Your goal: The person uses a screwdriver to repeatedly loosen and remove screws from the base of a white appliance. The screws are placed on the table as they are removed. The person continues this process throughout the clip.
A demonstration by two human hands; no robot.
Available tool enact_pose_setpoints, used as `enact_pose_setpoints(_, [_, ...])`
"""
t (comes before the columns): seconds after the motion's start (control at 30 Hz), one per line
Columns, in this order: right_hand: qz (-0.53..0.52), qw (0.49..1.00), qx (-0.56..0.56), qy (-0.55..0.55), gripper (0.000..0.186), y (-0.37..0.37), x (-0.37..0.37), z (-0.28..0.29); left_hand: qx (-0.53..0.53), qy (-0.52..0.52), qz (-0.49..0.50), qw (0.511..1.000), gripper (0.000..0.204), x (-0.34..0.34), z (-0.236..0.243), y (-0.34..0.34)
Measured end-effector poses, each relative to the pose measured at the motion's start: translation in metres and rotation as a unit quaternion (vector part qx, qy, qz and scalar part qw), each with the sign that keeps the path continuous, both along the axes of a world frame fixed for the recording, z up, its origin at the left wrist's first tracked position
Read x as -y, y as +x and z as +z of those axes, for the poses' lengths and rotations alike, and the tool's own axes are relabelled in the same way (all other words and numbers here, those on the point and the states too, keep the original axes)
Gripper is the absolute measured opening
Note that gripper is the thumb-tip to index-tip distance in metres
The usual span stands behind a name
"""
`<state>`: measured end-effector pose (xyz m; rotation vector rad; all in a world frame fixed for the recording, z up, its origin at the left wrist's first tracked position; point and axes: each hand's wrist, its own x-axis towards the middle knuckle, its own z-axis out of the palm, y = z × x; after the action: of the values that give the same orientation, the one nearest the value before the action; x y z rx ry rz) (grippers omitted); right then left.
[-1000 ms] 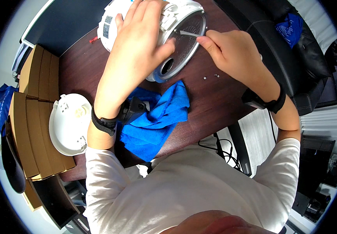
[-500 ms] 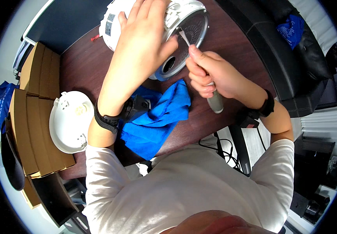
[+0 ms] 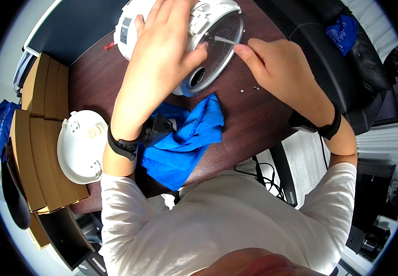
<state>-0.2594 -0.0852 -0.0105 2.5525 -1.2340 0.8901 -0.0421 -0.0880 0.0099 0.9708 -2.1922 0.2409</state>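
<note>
A white round appliance (image 3: 127, 30) stands tilted at the far side of the table, its dark round face (image 3: 217, 34) turned toward the right. My left hand (image 3: 164, 41) lies over its housing, fingers stretched across the top and thumb at the rim, holding it. In my closed right hand (image 3: 279, 62) is a flat-blade screwdriver (image 3: 226, 41). The tip reaches the inner edge of the dark face, close to my left thumb; my fingers hide the handle. Small screws (image 3: 242, 90) lie on the table below my right hand.
A crumpled blue cloth (image 3: 185, 142) lies near the table's front edge, below my left wrist. To the left are a white round cover (image 3: 81, 147) and cardboard boxes (image 3: 47, 156). A black leather seat (image 3: 332, 60) borders the table (image 3: 249, 119) on the right.
My right hand has moved up and right, tipping the screwdriver from steep to nearly level, its handle now hidden. The screws on the table have come into sight. My left hand barely shifts.
</note>
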Motion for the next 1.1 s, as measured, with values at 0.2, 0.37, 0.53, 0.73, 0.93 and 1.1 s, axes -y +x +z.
enact_pose_setpoints(0.2, [-0.006, 1.000, -0.017, -0.023, 0.042, 0.004, 0.001, 0.000, 0.000, 0.004, -0.002, 1.000, 0.063, -0.001, 0.001, -0.001])
enact_pose_setpoints(0.37, [0.051, 0.976, 0.110, 0.184, 0.049, 0.008, 0.001, -0.012, 0.000, 0.001, 0.003, 1.000, 0.061, 0.000, -0.003, -0.003])
enact_pose_setpoints(0.53, [0.234, 0.470, 0.412, 0.745, 0.053, 0.018, -0.008, -0.019, -0.007, -0.018, 0.012, 1.000, 0.060, 0.002, -0.005, -0.004])
enact_pose_setpoints(0.73, [0.159, 0.657, 0.332, 0.657, 0.054, 0.010, -0.004, -0.016, -0.002, -0.016, -0.009, 1.000, 0.060, 0.002, -0.003, 0.000])
enact_pose_setpoints(0.93, [0.021, 0.995, 0.076, 0.059, 0.044, 0.001, -0.001, -0.009, 0.002, -0.009, -0.010, 1.000, 0.060, 0.002, -0.002, 0.000])
enact_pose_setpoints(1.1, [0.007, 0.999, 0.038, 0.016, 0.042, 0.004, 0.000, -0.008, 0.005, 0.009, 0.002, 1.000, 0.059, -0.001, 0.000, -0.003])
